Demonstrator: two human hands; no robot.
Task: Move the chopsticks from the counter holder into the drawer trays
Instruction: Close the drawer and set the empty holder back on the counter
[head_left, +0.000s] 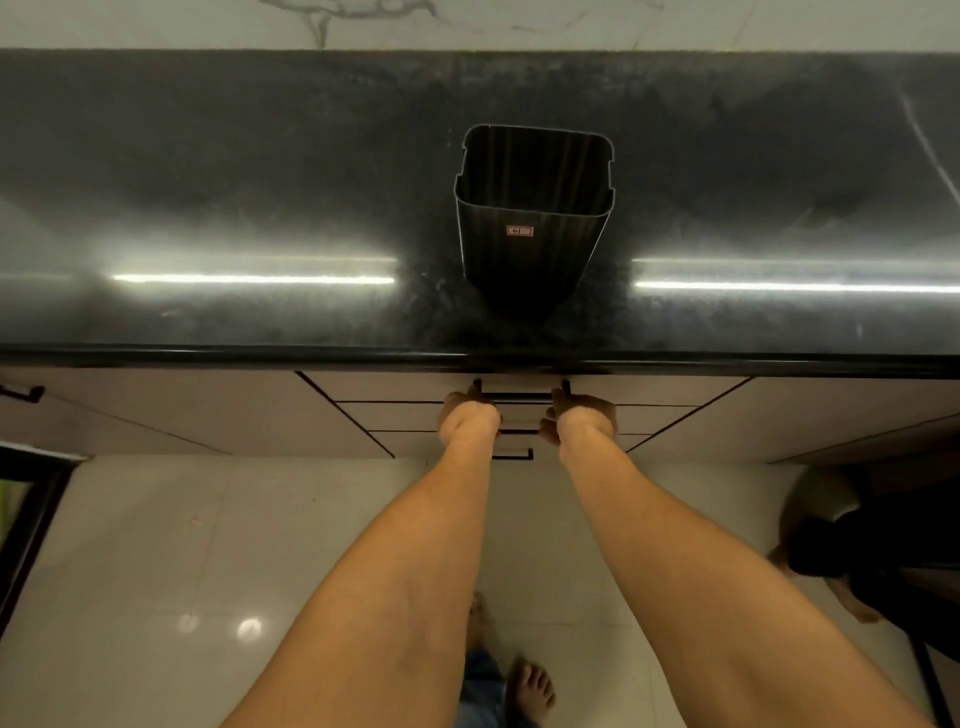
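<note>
Holder (530, 228) on worktop (208, 182) appears empty, drawer shut; left hand (469, 415) and right hand (582, 418) fingers clamped on drawer handle (521, 396), suggesting completion.

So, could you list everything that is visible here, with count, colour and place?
holder: 1, black, upright mid-counter; no chopsticks visible inside
counter: 1, glossy black, across the upper half
drawers: stacked, beige, closed, under the counter
top handle: 1, black, between the hands
floor: pale tiles, bottom
other person: 1, dark clothes, right edge
left hand: at the handle's left end
right hand: at the handle's right end
feet: bare, bottom centre
</note>
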